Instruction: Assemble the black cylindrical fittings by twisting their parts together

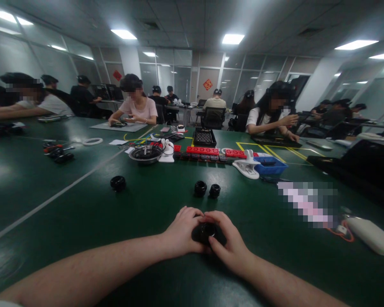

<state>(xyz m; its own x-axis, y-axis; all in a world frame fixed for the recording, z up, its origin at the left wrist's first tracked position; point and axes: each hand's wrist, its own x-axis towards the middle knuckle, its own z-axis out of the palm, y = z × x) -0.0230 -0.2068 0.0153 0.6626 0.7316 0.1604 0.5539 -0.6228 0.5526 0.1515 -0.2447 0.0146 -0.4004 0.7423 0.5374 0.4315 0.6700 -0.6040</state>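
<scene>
Green table [147,204], biggest thing. Red strip [202,151] of blocks lies across it; landmark. Blue bin [272,165] at strip's right end, metal bowl [144,154] at its left end. Left hand [184,230] and right hand [232,241] on near side of strip, well apart from it, both curled narrow around one black part [208,230], right thumb over the top; can't tell if it's resting on the table. Loose black pieces, also near side of strip: larger piece [200,188] and smaller piece [214,191] just beside each other, lone piece [117,183] off toward the bowl end. Progress: looks mid-handling, one in hand, three set down; can't tell which are finished. Strip markings too small to read; no brand legible.
</scene>
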